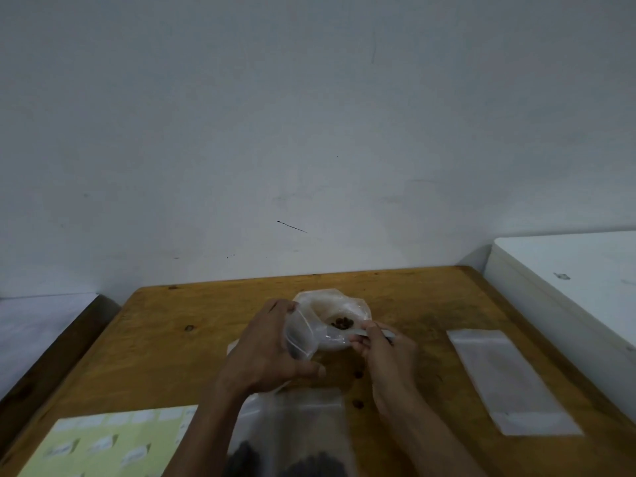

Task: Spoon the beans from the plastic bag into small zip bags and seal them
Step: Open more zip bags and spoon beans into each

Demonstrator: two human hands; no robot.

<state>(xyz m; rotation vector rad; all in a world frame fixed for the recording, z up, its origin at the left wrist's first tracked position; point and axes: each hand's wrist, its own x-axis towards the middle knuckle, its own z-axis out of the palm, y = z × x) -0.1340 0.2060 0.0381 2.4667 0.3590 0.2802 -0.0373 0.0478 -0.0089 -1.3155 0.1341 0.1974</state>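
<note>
A rumpled clear plastic bag (339,306) sits open at the middle of the wooden table (213,339), with dark beans (340,322) in its mouth. My left hand (265,352) grips a small clear zip bag (298,335), tilted just left of the big bag. My right hand (382,352) pinches a pale spoon (359,333) by its handle, the bowl end reaching into the plastic bag's front edge. Whether the spoon carries beans is hidden by plastic.
A clear bag (303,435) with dark contents lies between my forearms near the front edge. A stack of flat empty zip bags (509,380) lies at the right. A yellow-green printed sheet (103,442) covers the front left corner. White surface (568,270) borders the table's right side.
</note>
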